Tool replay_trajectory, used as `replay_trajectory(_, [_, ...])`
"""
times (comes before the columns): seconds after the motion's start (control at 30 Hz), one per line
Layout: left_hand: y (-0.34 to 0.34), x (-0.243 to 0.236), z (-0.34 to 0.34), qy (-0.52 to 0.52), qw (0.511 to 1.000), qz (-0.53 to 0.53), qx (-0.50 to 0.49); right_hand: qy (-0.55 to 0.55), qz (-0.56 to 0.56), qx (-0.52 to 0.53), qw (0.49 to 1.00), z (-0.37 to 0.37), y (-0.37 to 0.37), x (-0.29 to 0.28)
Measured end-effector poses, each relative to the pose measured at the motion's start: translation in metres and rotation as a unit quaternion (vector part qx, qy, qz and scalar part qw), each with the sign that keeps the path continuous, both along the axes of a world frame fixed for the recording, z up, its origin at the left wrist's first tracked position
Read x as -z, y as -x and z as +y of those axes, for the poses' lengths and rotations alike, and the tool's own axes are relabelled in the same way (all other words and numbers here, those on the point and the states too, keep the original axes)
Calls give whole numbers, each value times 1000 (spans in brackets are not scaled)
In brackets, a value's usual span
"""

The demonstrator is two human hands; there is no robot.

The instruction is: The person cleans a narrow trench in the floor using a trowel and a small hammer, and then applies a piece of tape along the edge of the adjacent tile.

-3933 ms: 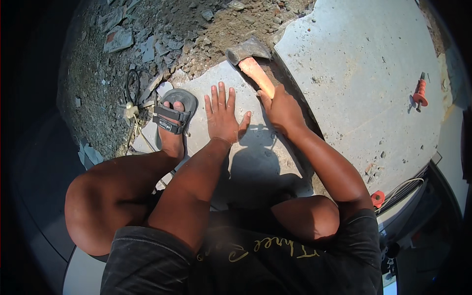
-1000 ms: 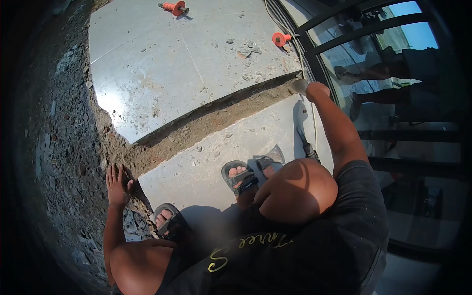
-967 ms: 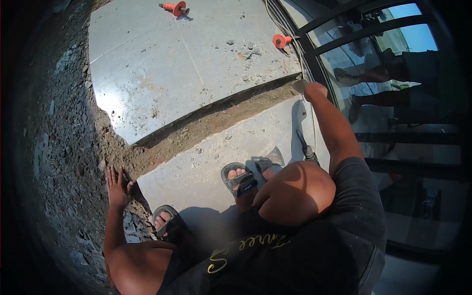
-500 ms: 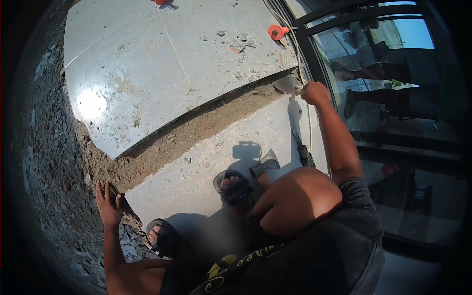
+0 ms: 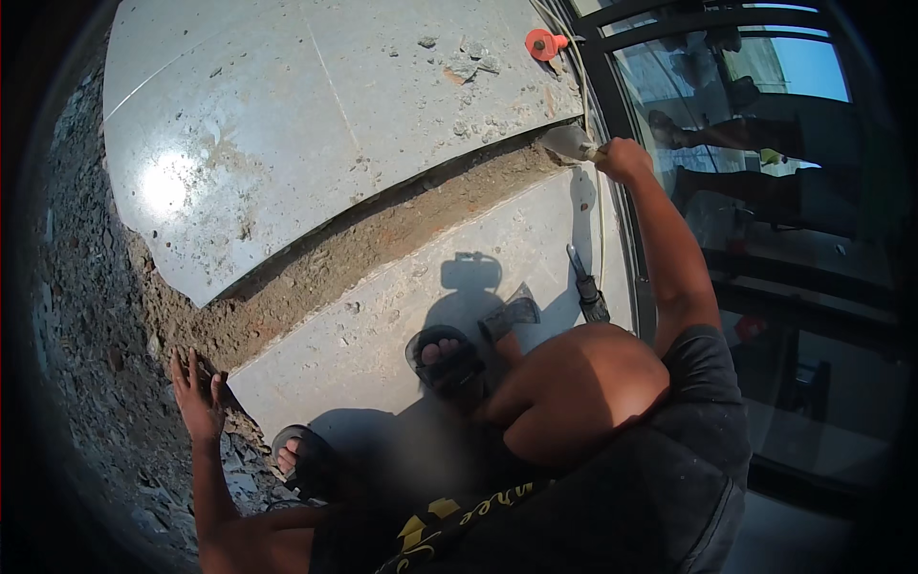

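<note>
My right hand (image 5: 623, 159) is stretched far out and grips the handle of a trowel (image 5: 571, 143). The blade rests at the far right end of the mortar-filled gap (image 5: 363, 244) between two large grey tiles. My left hand (image 5: 198, 400) lies flat, fingers spread, on the rubble at the near tile's (image 5: 382, 335) left corner. I squat on the near tile in sandals (image 5: 446, 359). A hammer (image 5: 507, 316) lies just past my right foot, and a chisel-like tool (image 5: 585, 287) lies near the tile's right edge.
The far tile (image 5: 316, 105) carries mortar crumbs and an orange spacer (image 5: 543, 43) at its far right corner. Loose gravel (image 5: 86, 316) covers the ground on the left. A dark metal door frame with glass (image 5: 765, 191) runs along the right side.
The view has swung from the left end of the tile toward the right. My right hand, earlier on the hammer, now reaches out with the trowel to the gap's right end. My left hand moved onto the rubble.
</note>
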State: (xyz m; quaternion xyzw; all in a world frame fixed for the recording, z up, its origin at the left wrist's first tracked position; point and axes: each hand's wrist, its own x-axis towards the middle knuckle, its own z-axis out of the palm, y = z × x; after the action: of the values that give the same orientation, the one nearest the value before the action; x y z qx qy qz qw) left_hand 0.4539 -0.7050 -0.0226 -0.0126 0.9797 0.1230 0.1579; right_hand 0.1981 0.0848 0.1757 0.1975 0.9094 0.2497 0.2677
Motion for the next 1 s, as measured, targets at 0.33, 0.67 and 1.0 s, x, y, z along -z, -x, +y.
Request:
replay_trajectory(0.33, [-2,4,-1,-5,1000,5,1,-26,37,21,999,-55,-19,37])
replay_trajectory(0.67, [4,9,8,-28,999,17,7,-29,42,-16,999,-29,-5,29])
replay_trajectory(1.0, [0,7,-1,-31,999,27,-2,54,-16,-33,998,-73,-22,-32])
